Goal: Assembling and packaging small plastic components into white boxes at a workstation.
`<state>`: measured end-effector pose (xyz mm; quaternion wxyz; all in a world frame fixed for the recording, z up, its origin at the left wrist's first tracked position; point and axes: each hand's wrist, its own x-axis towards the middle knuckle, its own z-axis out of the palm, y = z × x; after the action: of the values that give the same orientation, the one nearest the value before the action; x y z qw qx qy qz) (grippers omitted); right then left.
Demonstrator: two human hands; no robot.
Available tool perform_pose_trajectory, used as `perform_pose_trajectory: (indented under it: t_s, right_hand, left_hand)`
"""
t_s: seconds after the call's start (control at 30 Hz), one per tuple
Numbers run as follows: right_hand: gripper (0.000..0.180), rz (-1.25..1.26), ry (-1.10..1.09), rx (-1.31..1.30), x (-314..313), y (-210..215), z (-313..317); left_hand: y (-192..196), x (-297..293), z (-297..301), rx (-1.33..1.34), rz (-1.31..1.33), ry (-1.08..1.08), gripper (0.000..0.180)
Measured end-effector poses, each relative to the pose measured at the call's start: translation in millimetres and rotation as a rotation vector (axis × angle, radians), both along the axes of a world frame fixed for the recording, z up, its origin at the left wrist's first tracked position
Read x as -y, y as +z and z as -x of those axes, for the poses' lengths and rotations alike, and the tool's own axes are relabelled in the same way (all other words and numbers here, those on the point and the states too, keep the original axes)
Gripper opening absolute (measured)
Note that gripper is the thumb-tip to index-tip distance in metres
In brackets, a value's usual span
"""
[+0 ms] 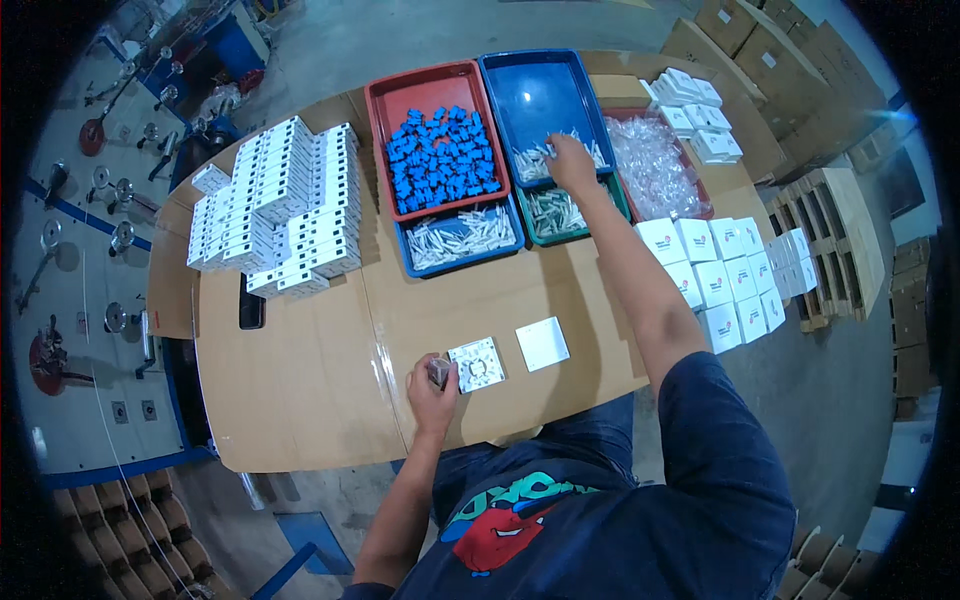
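Observation:
My left hand (433, 395) is closed around a small clear plastic bag (438, 372); its contents are hard to make out. Right beside it, a white square plate with cutouts (476, 365) lies on the cardboard-covered table. A plain white square plate (543, 344) lies a little to its right. My right arm stretches far forward, and my right hand (571, 163) is over the near end of a blue tray (530, 90). Its fingers are drawn together at small whitish pieces (530, 163) there; whatever they grip is too small to tell.
A red tray (378, 150) holds blue parts; smaller blue (412, 266) and green (560, 238) trays hold slim plugs. Clear bags (655, 165) fill another tray. White boxes are stacked left (290, 200) and right (715, 280). A dark phone (251, 303) lies near the left stack.

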<state>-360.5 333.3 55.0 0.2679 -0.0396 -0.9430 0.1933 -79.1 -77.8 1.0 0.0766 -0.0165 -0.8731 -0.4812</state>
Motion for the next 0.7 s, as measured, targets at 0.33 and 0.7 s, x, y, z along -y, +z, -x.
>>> perform_pose_trajectory:
  t_s: [0.33,0.7]
  right_hand:
    - [0.021,-0.021,-0.102,0.082,-31.8,-10.9,28.8]
    - [0.022,0.308,-0.065,0.040,-54.0,5.2,31.7]
  left_hand:
    - [-0.6,-1.4,-0.1,-0.019,0.032,-0.008,0.037]
    - [-5.1,0.5,1.9,-0.023,0.038,-0.014,0.038]
